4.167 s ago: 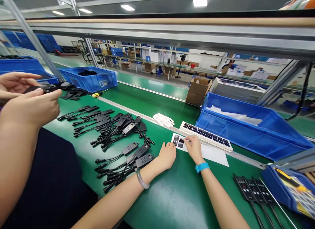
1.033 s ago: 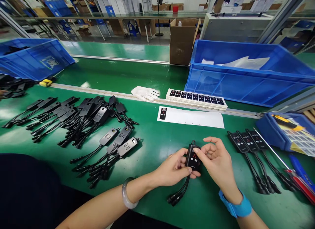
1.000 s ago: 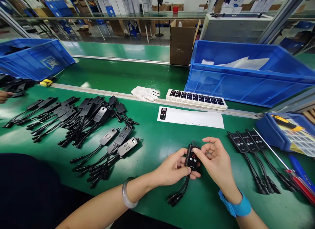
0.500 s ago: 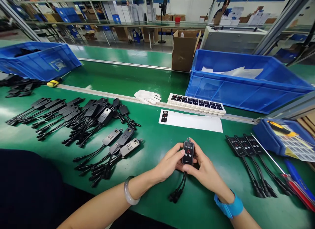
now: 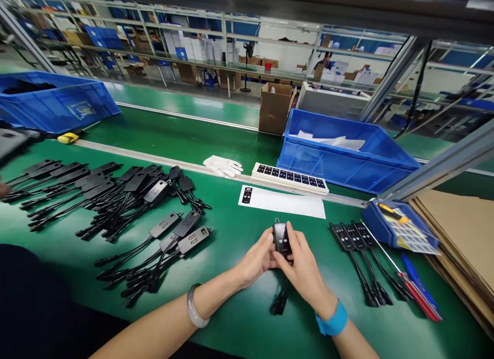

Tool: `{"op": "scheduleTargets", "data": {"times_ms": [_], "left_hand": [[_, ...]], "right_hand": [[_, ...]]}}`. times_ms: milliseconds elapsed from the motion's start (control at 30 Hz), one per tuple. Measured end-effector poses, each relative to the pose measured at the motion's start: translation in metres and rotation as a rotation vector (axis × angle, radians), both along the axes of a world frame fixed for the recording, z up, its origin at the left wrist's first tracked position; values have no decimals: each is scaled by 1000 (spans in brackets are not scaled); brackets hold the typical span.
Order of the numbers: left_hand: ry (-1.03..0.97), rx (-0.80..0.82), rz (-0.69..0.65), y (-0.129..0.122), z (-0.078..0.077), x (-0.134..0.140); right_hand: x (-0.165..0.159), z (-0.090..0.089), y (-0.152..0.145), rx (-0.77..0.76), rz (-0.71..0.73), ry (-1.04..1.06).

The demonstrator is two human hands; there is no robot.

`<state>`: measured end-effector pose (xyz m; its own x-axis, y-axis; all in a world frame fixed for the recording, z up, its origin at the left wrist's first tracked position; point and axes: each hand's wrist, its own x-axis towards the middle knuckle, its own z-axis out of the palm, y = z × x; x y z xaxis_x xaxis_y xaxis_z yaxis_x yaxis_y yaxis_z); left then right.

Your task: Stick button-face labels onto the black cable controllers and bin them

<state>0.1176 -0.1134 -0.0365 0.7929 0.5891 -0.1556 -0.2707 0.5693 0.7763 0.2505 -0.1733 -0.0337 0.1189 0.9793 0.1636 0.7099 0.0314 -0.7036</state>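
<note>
A black controller box [image 5: 283, 239] with a glossy labelled face and short cables is held between both hands above the green table. My left hand [image 5: 258, 258] grips its left side, fingers closed around it. From the right, my right hand [image 5: 304, 266] holds it, with fingers along its right edge and the thumb low on the front. The cable plugs [image 5: 279, 302] hang below. Beyond the hands lies a white label sheet [image 5: 287, 202] with one black label [image 5: 247, 195] at its left end. Three labelled controllers [image 5: 352, 236] lie side by side to the right.
Unlabelled controllers [image 5: 187, 224] spread in rows at the left. A label stack [image 5: 289, 177], a white glove [image 5: 223, 166] and a blue bin [image 5: 347, 163] stand farther back. A screwdriver [image 5: 417, 294] and a blue tray [image 5: 376, 225] lie right. Another person's blurred hand shows at the left edge.
The view has tilted up and shifted right. My right fingers have moved onto the controller's upper right edge, and my left thumb has left its face. A co-worker's hand and a blurred controller appear at left.
</note>
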Motion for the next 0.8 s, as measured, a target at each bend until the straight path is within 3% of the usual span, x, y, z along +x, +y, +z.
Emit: {"op": "scheduleTargets", "data": {"times_ms": [100, 200, 300, 467, 600, 700, 800], "left_hand": [[159, 275, -47, 9, 2, -2], [340, 783, 29, 26, 4, -3], [439, 1137, 119, 48, -1, 4], [596, 1274, 199, 74, -22, 25], [637, 1359, 208, 72, -28, 29], [636, 1423, 216, 69, -24, 26], [600, 1441, 238, 68, -22, 25]], "right_hand": [[22, 3, -3, -39, -57, -369], [50, 4, -2, -141, -256, -774], [63, 10, 18, -124, -316, -873], [34, 19, 107, -16, -2, -565], [-1, 9, 176, 5, 58, -487], [-17, -2, 196, 21, 63, -455], [-23, -11, 197, 48, 68, -410]]}}
